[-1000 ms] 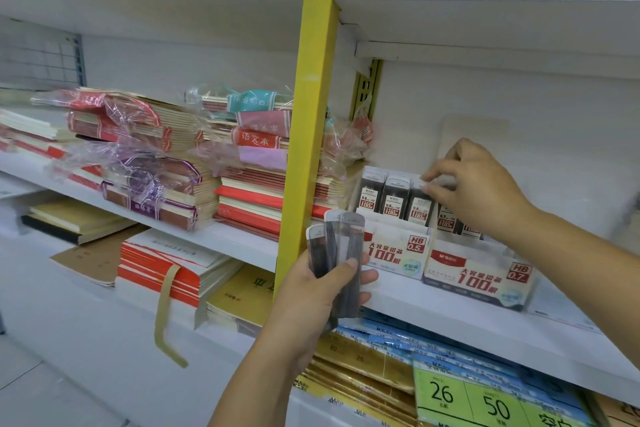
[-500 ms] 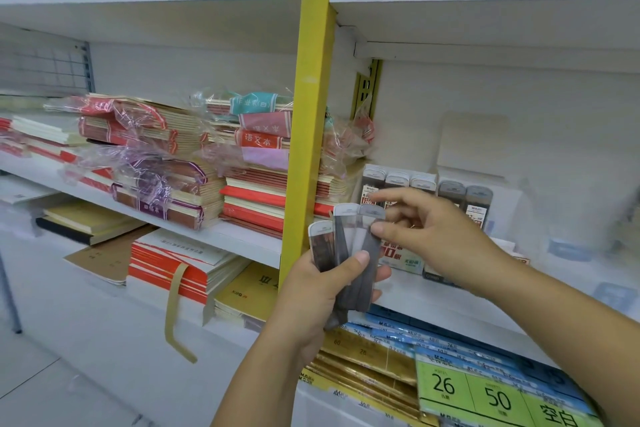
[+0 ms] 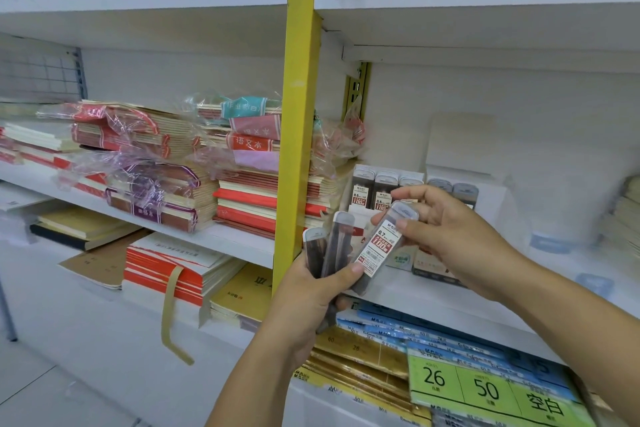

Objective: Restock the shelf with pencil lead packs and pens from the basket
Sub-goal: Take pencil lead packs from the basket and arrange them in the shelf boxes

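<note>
- Gripping a small fan of pencil lead packs, the left hand is raised in front of the yellow upright of the shelving. Its fingers curl round the packs' lower ends, with the thumb laid across their fronts.
- The right hand reaches in from the right. Its thumb and forefinger pinch the top end of the labelled pack, the rightmost in the fan, which is marked 0.7. That pack tilts to the right, and its lower end sits under the left thumb.
- Behind the hands, on the white shelf, a display box holds upright packs marked 0.5. Just beside it on the right, a second white box holds two grey-capped packs.
- Left of the upright, stacks of notebooks lie on the same level, some in torn clear wrap.
- On the level below, blue and gold packets lie flat behind a green label reading 26 and 50.
</note>
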The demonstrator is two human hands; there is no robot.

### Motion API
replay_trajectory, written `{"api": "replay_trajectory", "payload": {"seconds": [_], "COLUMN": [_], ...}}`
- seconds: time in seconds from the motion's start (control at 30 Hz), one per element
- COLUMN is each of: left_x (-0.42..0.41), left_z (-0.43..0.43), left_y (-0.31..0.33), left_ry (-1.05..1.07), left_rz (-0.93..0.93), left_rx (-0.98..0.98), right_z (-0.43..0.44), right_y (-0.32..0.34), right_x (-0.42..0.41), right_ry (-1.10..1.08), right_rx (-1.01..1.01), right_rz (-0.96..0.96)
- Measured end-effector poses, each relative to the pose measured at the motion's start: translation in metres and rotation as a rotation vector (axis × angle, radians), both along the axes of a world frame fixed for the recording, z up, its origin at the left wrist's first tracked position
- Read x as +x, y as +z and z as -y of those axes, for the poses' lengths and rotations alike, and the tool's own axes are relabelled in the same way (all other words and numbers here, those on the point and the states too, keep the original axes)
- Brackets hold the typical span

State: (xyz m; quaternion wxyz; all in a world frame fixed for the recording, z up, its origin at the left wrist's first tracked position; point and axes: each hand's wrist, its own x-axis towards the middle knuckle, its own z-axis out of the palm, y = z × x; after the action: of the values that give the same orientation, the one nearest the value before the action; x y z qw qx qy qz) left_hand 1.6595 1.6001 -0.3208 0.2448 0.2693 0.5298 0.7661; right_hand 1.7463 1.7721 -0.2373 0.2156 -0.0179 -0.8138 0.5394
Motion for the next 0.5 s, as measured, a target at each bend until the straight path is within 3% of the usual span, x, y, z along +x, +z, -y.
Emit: {"api": "replay_trajectory", "payload": {"seconds": [0.13, 0.27, 0.5], "left_x": [0.001, 0.005, 0.005], "left_z": [-0.004, -0.008, -0.014], "left_y": [-0.002, -0.002, 0.002], "left_ry": [0.067, 0.065, 0.096], "left_rz": [-0.009, -0.031, -0.049], "left_rx": [-0.028, -0.046, -0.073], "right_z": [0.000, 0.000, -0.042], "right_y": [0.001, 0.006, 0.061], "right_x": [0.005, 0.010, 0.027], "right_ry": [-0.034, -0.088, -0.402], "right_rx": [-0.037, 0.069, 0.367], "right_rz": [-0.020, -0.041, -0.386]}}
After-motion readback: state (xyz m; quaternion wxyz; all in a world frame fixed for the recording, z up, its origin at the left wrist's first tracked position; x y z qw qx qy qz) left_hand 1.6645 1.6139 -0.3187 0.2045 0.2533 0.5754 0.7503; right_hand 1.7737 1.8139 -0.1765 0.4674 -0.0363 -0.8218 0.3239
